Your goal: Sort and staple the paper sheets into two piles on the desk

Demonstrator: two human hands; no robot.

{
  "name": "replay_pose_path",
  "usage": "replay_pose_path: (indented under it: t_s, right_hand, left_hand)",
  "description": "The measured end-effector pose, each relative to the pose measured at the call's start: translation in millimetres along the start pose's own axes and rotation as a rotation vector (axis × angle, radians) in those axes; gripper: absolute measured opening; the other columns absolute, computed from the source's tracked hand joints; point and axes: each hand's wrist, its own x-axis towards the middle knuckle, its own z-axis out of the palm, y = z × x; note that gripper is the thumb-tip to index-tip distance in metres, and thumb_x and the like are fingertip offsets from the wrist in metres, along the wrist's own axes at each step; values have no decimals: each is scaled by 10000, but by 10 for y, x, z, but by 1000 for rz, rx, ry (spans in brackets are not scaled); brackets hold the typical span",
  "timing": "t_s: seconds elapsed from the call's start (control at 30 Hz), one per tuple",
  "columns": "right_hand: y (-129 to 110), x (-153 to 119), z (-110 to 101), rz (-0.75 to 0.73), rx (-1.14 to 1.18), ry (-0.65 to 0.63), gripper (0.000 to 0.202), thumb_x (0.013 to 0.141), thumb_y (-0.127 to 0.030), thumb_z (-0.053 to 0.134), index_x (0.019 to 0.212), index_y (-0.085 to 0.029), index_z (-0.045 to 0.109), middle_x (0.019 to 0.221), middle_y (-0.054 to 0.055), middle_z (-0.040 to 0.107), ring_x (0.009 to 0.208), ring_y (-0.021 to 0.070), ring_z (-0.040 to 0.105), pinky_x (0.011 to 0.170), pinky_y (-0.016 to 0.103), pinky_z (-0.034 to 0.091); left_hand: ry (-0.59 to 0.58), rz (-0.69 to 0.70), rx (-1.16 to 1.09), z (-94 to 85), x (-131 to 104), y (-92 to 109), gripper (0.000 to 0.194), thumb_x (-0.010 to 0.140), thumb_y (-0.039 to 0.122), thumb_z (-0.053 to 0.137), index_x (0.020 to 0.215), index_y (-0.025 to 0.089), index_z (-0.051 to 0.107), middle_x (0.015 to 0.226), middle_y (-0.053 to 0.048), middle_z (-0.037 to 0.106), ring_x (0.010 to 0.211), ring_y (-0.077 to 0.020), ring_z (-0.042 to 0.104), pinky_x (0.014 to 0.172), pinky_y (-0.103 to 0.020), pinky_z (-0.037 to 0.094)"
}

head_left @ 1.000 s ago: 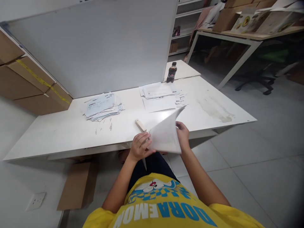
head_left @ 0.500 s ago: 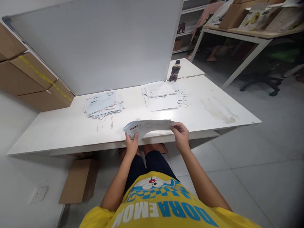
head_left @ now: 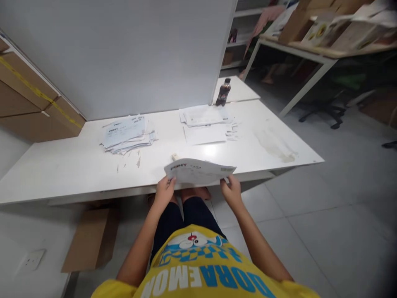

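A printed sheet of paper [head_left: 198,171] with a "PONY" heading is stretched between my two hands over the table's front edge, its middle sagging a little. My left hand [head_left: 165,191] pinches its lower left corner, thumb on top. At the right end, my right hand [head_left: 231,191] is closed on the lower corner. Beyond it on the left lies an untidy stack of bluish printed papers [head_left: 125,134]. Another pile of white papers [head_left: 204,116] lies farther back, right of centre, with a blank-looking sheet at its front.
The white table [head_left: 77,169] stands against a grey-white panel [head_left: 133,54]. A dark drink bottle [head_left: 223,92] is upright at the back right. Cardboard boxes [head_left: 62,120] are stacked at the left; another box [head_left: 88,240] is under the table. A small pale object [head_left: 175,157] lies behind the sheet.
The sheet has been flattened out and turned so more of its printed face shows. My right hand has moved lower, to the sheet's lower right corner. The view has shifted slightly right.
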Motion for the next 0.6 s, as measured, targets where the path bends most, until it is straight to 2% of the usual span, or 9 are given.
replay_pose_path:
  t_s: [0.07, 0.17, 0.23, 0.3, 0.4, 0.47, 0.53, 0.6]
  right_hand:
    - [-88, -85, 0, 7, -25, -30, 207, 743, -298, 487, 865, -215, 632, 875, 67, 679, 857, 251, 598, 788, 374, 462]
    - [-311, -239, -2, 53, 0, -174, 202, 719, -279, 491, 837, -223, 645, 750, 24, 651, 711, 219, 576, 680, 326, 459]
    - [-461, -316, -24, 135, 83, -266, 271, 705, -257, 471, 889, -227, 667, 702, 3, 632, 650, 198, 550, 603, 293, 441]
    - [-546, -339, -74, 268, 191, -310, 377, 675, -261, 454, 972, -227, 684, 658, -5, 620, 602, 192, 531, 528, 277, 414]
    - [-484, -277, -202, 506, 275, -319, 497, 580, -279, 459, 1008, -203, 699, 580, -8, 597, 504, 174, 486, 429, 258, 339]
    - [-351, -218, -307, 607, 272, -298, 516, 534, -274, 471, 982, -194, 713, 572, -5, 606, 469, 157, 471, 408, 241, 306]
    - [-214, -177, -403, 643, 256, -230, 512, 513, -263, 487, 961, -190, 725, 580, -3, 619, 462, 146, 470, 411, 232, 302]
    - [-123, -150, -471, 658, 251, -154, 534, 509, -259, 508, 991, -183, 725, 606, 2, 633, 477, 147, 481, 422, 234, 316]
  left_hand:
    - [41, -60, -30, -51, -70, -61, 318, 829, 444, 578, 932, 170, 702, 959, -109, 740, 976, -293, 671, 891, -442, 500]
    - [68, -177, -153, -152, -236, -50, 357, 767, 457, 634, 958, 166, 714, 1008, -110, 740, 992, -304, 668, 893, -438, 502]
    - [62, -287, -315, -207, -364, -10, 408, 733, 462, 661, 1011, 168, 714, 1042, -103, 737, 982, -301, 673, 855, -415, 521]
    - [25, -404, -473, -224, -483, 10, 431, 687, 454, 696, 1004, 163, 719, 984, -93, 748, 910, -285, 688, 789, -380, 536]
    - [-112, -533, -588, -160, -612, -37, 420, 649, 465, 724, 908, 135, 722, 782, -73, 732, 665, -208, 661, 596, -292, 504]
    - [-227, -570, -633, -69, -660, -98, 442, 678, 522, 694, 863, 120, 712, 665, -50, 678, 505, -140, 565, 464, -241, 413]
    - [-316, -580, -672, 35, -674, -139, 469, 713, 560, 665, 858, 115, 702, 608, -28, 632, 443, -104, 496, 428, -221, 355]
    - [-349, -562, -676, 136, -649, -139, 455, 716, 545, 685, 877, 119, 699, 625, -25, 634, 475, -100, 512, 463, -216, 371]
